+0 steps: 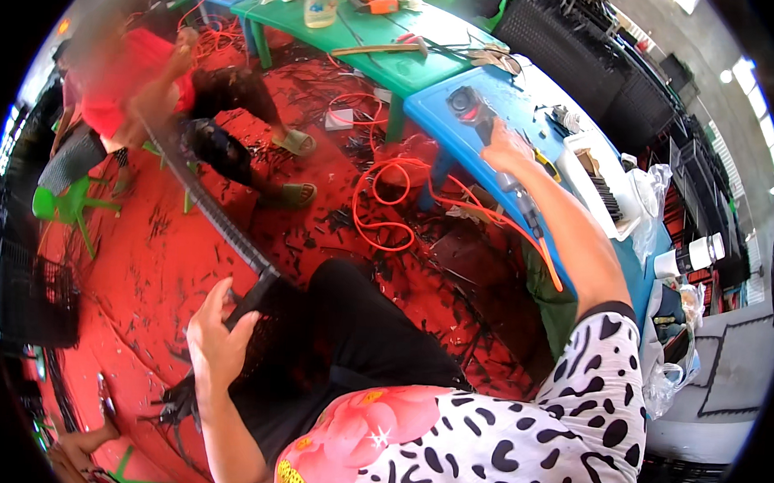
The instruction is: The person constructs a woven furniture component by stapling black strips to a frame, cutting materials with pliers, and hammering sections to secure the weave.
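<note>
My right hand [505,150] reaches over to a blue table and is closed round a grey-and-black angle grinder [531,211]. Its round head [464,101] points to the table's far left corner, and an orange cord trails from its rear. In front of me my left hand [219,325] has its fingers and thumb apart beside the near corner of a black woven panel [269,279]. Whether it touches the panel is unclear. One long edge of this panel runs up and left toward a seated person in red [148,71]; its lower part lies dark against my black-clad legs.
The blue table [436,114] also bears a white bin [610,186] of dark strips and a white bottle [693,255]. A green table [369,55] adjoins it, with a hammer [382,48] and a jar [320,4]. Orange cord [378,241] loops over the scrap-strewn red floor.
</note>
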The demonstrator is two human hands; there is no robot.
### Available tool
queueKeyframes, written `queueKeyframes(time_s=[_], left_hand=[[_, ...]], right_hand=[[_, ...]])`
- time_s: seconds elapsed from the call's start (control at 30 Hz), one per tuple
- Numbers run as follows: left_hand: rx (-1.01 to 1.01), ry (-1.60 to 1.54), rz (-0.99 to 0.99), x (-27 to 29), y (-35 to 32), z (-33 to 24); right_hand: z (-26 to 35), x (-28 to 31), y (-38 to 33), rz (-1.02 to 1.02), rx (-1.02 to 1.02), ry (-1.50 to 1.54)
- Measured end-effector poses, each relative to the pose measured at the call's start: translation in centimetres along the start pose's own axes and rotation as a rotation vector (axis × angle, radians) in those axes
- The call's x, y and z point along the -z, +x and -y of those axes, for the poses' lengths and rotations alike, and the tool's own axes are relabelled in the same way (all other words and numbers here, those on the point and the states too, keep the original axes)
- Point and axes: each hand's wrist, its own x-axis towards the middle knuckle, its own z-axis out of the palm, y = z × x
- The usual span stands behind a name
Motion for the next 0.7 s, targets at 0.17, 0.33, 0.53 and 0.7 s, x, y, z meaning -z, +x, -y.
queueKeyframes(time_s=[0.17,0.33,0.53,0.7], left_hand=[[0.042,-0.027,-0.004,0.0,0.0,-0.3],[0.092,-0.121,-0.025,0.4,-0.3,-0.2],[0.074,-0.161,-0.054,0.3,-0.5,-0.1],[0.089,-0.229,-0.019,0.1,-0.2,0.3]], right_hand=[[-0.2,-4.5,6.4,-0.048,-0.095,0.002],[-1.5,-5.1,8.6,-0.200,-0.004,0.169],[-13.9,-4.5,9.0,-0.440,-0.150,-0.022],[-19.2,-4.6,5.8,-0.394,-0.043,0.036]])
